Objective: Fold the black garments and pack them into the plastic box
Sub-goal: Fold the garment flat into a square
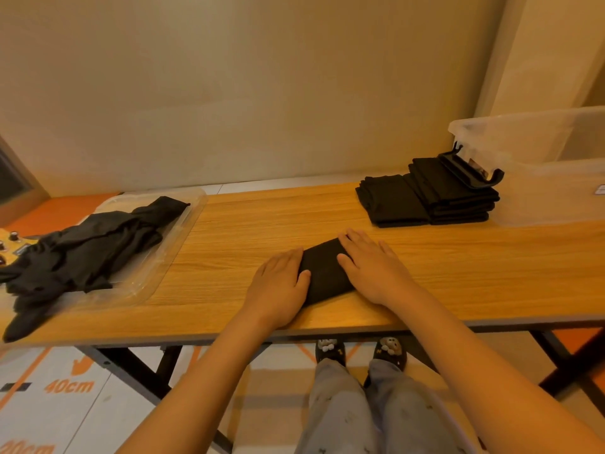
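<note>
1. The small folded black garment [325, 273] lies flat on the wooden table [458, 273], near its front edge, in front of the person.
2. The left hand [278, 286] and the right hand [370, 270] rest flat on it with straight fingers. They press its two ends and clamp nothing.
3. This piece looks nearly folded, with only smoothing left.
4. At about 1 o'clock from it, two stacks of folded black garments [425, 198] sit on the table. They touch the clear plastic box [540, 191] but are outside it.
5. No black cloth shows through the box wall, so packing seems not yet begun.
6. At 9 o'clock, a heap of unfolded black garments [82, 250] lies on a clear plastic tray [183, 231], spilling over its near side. Several pieces are still to fold.
</note>
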`<control>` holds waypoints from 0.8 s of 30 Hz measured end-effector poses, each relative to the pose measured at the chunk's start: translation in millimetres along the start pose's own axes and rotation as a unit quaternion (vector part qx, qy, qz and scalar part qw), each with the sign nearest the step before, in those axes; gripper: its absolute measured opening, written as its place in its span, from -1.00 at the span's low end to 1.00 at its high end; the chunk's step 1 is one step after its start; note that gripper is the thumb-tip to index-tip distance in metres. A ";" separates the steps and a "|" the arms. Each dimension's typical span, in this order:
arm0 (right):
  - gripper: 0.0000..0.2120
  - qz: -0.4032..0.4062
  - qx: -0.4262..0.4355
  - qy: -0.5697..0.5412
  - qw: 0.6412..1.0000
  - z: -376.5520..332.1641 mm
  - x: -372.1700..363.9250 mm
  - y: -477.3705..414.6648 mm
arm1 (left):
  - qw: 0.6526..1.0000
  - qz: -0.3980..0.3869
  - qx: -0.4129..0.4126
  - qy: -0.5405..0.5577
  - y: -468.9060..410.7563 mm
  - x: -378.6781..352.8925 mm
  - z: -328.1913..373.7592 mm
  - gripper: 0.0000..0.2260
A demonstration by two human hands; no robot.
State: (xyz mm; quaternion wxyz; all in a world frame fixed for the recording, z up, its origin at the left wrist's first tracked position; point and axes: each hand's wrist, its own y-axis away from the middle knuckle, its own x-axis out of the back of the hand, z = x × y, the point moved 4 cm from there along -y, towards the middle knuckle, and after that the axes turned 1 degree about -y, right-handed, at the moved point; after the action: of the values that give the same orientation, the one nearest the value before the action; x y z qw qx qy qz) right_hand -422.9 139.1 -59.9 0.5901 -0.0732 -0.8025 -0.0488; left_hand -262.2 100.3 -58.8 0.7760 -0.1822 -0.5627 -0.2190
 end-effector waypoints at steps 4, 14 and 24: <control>-0.49 0.145 -0.030 -0.104 0.984 2.6 14.4 41.8 | 0.999 0.000 0.036 0.033 15.4 12.2 7.0 -0.51; -0.85 0.157 -0.142 -0.378 0.901 -9.4 -21.7 143.9 | 0.949 0.092 0.092 0.286 84.0 2.9 29.5 -0.67; -0.71 0.111 -0.210 -0.661 0.711 -10.5 -31.8 142.8 | 0.826 0.090 0.227 0.508 126.2 -36.7 29.3 -0.69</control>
State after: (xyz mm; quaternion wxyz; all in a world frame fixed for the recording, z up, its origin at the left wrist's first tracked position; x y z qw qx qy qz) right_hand -378.7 276.0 -88.2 -0.1209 -0.2971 -0.9429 -0.0898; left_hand -226.7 226.4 -89.5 0.9880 0.0860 -0.1035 -0.0757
